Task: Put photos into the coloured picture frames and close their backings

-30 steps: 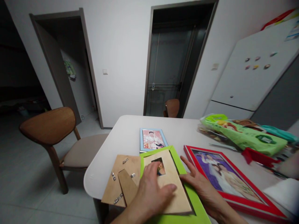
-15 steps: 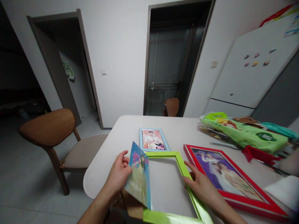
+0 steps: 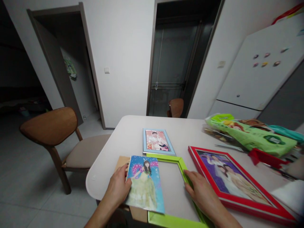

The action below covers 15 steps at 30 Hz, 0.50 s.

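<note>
My left hand (image 3: 118, 183) pinches the left edge of a photo print (image 3: 143, 186). The print, a figure in a pale green dress on a blue and pink ground, lies nearly flat across the left side of a lime-green picture frame (image 3: 171, 220). Bare tabletop shows through the frame's opening. On the frame's right side rests my right hand (image 3: 199, 190), thumb at the inner edge and fingers over the bar. Partly under the print and my left hand is a brown backing board (image 3: 122, 162); its clasp details are hidden.
Behind the green frame lies a light-blue framed photo (image 3: 158, 141). To the right are a large red framed photo (image 3: 234, 177), scissors (image 3: 229, 147), a red object (image 3: 266, 158) and a green package (image 3: 256, 134). A wooden chair (image 3: 51, 126) stands left of the white table (image 3: 104, 171).
The photo print has gone from tilted up on edge to nearly flat over the frame's left side, with my left hand still on its edge. My right hand stays on the frame.
</note>
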Available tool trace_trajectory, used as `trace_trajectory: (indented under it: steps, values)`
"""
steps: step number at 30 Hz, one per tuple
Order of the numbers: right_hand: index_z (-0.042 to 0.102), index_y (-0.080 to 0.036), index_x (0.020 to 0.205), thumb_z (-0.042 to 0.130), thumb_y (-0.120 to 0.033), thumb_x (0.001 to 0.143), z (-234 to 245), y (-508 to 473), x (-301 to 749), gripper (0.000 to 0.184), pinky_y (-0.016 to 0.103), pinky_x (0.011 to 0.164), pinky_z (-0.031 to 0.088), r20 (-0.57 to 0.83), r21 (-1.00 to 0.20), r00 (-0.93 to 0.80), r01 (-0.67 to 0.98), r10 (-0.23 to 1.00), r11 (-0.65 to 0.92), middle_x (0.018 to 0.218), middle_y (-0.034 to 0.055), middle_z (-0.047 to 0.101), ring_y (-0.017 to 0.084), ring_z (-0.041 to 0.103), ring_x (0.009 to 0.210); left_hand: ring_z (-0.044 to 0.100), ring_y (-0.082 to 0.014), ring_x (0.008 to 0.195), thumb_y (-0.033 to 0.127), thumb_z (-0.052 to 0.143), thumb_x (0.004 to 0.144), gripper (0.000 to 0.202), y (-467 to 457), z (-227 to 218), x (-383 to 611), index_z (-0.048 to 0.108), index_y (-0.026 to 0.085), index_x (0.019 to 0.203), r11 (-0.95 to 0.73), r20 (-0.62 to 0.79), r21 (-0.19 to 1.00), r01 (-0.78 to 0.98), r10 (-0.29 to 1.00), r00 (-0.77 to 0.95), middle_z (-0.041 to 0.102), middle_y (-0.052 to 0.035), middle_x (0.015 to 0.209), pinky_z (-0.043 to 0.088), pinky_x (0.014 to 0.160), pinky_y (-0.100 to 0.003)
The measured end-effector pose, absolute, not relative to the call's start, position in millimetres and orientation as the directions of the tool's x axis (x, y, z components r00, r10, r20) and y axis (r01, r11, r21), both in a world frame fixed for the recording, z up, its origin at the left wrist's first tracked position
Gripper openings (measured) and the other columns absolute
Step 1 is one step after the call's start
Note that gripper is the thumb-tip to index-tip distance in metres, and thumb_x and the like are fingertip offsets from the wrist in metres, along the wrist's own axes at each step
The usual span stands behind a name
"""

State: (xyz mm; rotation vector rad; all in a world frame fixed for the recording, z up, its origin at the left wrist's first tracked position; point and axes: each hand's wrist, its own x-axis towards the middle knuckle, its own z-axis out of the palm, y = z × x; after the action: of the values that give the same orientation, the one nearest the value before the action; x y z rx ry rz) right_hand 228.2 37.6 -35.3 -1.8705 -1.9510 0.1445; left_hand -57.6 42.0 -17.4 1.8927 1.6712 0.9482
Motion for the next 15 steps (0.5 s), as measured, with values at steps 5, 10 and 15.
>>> trace_trajectory:
  steps: [5,10,15]
  values:
    - [0.042,-0.007,0.115,0.045,-0.032,0.070,-28,33,193,0.051,0.034,0.067,0.045,0.126,-0.781,0.054,0.621,0.990,0.066,0.090,0.0123,0.059,0.020,0.057,0.073,0.048,-0.0224,0.096,0.016,0.047,0.066,0.040,27,-12,-47,0.050,0.015,0.106,-0.265,0.271,0.647,0.715,0.956,0.109,0.055,-0.0083,0.099,0.035,0.087,-0.035]
    - [0.041,-0.008,0.115,0.051,-0.030,0.067,-21,35,144,0.054,0.020,0.040,0.038,-0.252,-0.961,-0.171,-0.072,0.953,-0.267,0.055,-0.0019,0.056,0.009,0.048,0.041,0.029,-0.0295,0.118,0.019,0.062,0.054,0.070,3,-20,-20,0.040,0.017,0.120,-0.408,0.209,0.680,0.609,0.904,0.373,0.036,-0.0111,0.129,0.023,0.098,-0.043]
    - [0.054,-0.016,0.101,0.055,-0.030,0.067,17,35,127,0.036,0.019,0.045,0.039,-0.129,-0.933,-0.207,-0.306,0.970,-0.190,0.064,-0.0016,0.059,0.007,0.050,0.048,0.032,-0.0248,0.117,0.009,0.045,0.064,0.055,6,-16,-10,0.043,0.015,0.118,-0.494,0.380,0.654,0.573,0.869,0.316,0.040,-0.0088,0.126,0.023,0.099,-0.040]
